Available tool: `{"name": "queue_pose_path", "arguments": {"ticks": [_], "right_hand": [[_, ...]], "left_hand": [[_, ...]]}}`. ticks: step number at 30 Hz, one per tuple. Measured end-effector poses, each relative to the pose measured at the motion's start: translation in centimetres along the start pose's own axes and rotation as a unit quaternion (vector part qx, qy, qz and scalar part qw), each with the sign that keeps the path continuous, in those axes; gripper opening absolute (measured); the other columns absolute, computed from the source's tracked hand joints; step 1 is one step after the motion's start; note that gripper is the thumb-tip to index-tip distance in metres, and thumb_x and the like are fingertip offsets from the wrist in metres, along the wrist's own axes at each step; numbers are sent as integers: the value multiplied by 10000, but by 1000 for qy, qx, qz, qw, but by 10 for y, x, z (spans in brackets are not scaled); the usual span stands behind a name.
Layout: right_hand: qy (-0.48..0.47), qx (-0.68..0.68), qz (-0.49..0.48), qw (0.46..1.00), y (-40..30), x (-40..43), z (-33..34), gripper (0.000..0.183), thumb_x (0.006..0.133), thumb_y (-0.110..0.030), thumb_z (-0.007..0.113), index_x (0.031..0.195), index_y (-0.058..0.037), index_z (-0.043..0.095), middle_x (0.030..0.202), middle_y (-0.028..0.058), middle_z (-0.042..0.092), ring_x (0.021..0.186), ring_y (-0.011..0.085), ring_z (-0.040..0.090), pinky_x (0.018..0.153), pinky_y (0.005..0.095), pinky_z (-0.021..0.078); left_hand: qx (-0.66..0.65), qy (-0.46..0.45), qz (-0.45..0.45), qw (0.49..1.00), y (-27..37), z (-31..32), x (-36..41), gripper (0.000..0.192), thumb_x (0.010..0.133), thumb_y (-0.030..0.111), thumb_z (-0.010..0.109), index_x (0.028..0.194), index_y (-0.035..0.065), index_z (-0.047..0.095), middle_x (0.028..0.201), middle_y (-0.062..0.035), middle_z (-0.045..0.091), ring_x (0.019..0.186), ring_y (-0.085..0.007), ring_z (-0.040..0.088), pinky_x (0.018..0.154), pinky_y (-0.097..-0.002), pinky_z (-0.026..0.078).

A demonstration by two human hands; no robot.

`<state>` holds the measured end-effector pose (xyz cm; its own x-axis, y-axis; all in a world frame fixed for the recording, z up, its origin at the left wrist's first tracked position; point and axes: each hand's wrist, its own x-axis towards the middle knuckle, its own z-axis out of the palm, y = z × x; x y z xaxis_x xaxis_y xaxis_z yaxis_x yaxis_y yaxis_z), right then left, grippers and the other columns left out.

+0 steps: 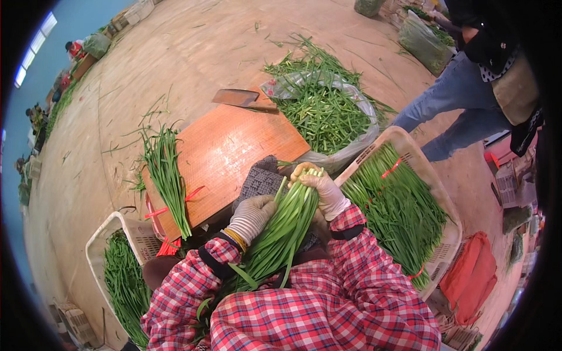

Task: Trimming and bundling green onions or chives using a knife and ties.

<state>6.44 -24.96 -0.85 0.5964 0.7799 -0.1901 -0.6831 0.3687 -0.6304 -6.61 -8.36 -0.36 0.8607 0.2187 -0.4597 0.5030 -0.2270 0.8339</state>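
Observation:
My gloved right hand [322,189] grips a bunch of long green garlic chives [287,228] near its pale stalk ends. The leaves trail down over my lap, towards my checked jacket. At the bunch's left side, my left hand [253,216], in a striped glove, pinches a chive stalk [280,189] that stands apart from the others. Its fingertips are partly hidden. Beyond my hands is an orange-brown board [232,145]. Another chive bundle [166,175] lies across its left edge, over a red tie [156,213]. A cleaver [246,100] rests at the board's far edge.
Right of me, a crate [454,228] holds chives with red ties. Another crate [93,245] of chives stands at left. A plastic bag [371,116] of loose chive pieces sits beyond the board. A person in jeans [461,94] is at right, near a red cloth [472,274].

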Motion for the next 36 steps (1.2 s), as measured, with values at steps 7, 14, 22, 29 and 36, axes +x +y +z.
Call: {"name": "queue_pose_path", "arguments": {"ticks": [7, 14, 22, 29, 36], "right_hand": [[32, 6, -7, 999, -4, 0, 15, 253, 797, -34, 624, 1043, -43, 565, 1124, 112, 606, 968, 203, 617, 819, 334, 542], [-59, -18, 13, 998, -4, 6, 31, 473, 801, -63, 673, 1242, -31, 505, 964, 98, 656, 874, 202, 648, 765, 306, 555], [-8, -131, -239, 962, -133, 67, 88, 249, 880, -284, 552, 995, -64, 568, 845, 74, 625, 794, 153, 611, 684, 288, 513], [107, -319, -544, 768, -215, 122, 180, 212, 875, -119, 603, 1059, -14, 597, 854, 77, 657, 729, 166, 657, 649, 265, 566], [123, -496, -472, 718, -107, 162, 67, 208, 829, -70, 617, 1034, -64, 647, 854, 31, 654, 713, 106, 594, 669, 248, 489]], "left_hand": [[144, 74, 162, 973, 39, -2, 8, 247, 872, 217, 567, 973, 6, 644, 889, -166, 655, 834, -267, 636, 762, -324, 490], [35, 47, 15, 998, 19, 2, 8, 296, 922, 287, 527, 1042, 40, 638, 859, -107, 673, 797, -186, 629, 757, -310, 494], [-380, 104, 70, 916, -43, -111, -67, 449, 908, 300, 539, 1236, 3, 462, 1039, -79, 573, 907, -175, 577, 760, -295, 483], [-568, 125, 20, 813, -163, -78, -106, 435, 846, 271, 639, 1157, -5, 512, 950, -121, 602, 825, -266, 623, 694, -397, 538], [-517, 164, -5, 840, -108, -55, -115, 347, 867, 231, 619, 1121, 6, 543, 918, -105, 614, 776, -222, 629, 683, -346, 550]]}}
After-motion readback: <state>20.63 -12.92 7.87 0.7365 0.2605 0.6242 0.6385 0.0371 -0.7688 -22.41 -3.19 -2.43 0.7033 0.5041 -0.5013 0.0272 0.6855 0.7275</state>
